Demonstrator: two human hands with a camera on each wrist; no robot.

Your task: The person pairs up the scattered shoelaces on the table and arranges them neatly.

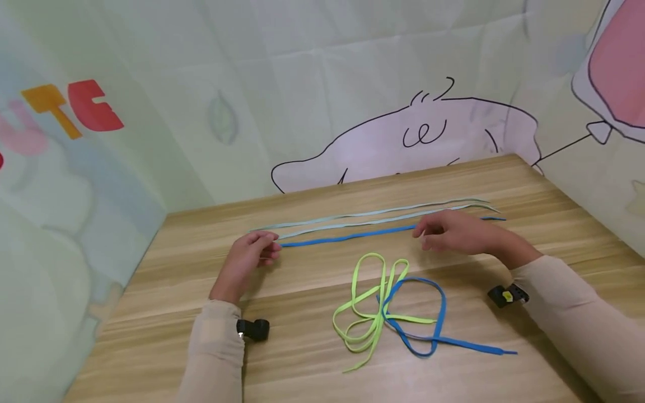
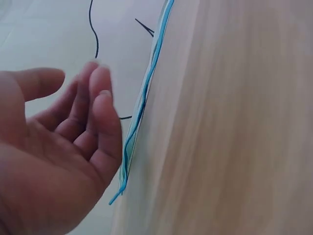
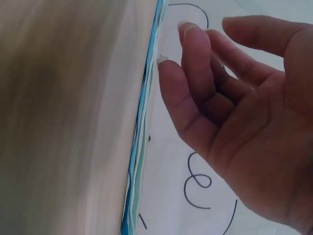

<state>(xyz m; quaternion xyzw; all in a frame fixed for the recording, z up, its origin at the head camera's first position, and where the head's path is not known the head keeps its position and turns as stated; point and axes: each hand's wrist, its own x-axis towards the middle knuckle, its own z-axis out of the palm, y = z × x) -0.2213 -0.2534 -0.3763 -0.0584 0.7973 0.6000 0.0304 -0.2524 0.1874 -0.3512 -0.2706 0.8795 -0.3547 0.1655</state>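
Note:
A blue shoelace (image 1: 347,237) lies nearly straight across the table, with two pale green shoelaces stretched out behind it, one closer (image 1: 353,224) and one farther back (image 1: 373,212). My left hand (image 1: 249,254) is at the left ends of these laces, fingers loosely bent. In the left wrist view its thumb and fingertips stand apart with nothing between them. Over the right part of the blue lace hovers my right hand (image 1: 461,232), hiding a stretch of it. The right wrist view shows its fingers (image 3: 198,63) relaxed and holding nothing.
Nearer to me lie a loosely looped yellow-green shoelace (image 1: 354,280) and a second blue shoelace (image 1: 443,308), crossing each other. The wooden table (image 1: 297,296) meets a printed cloth backdrop (image 1: 242,112) at the back and sides.

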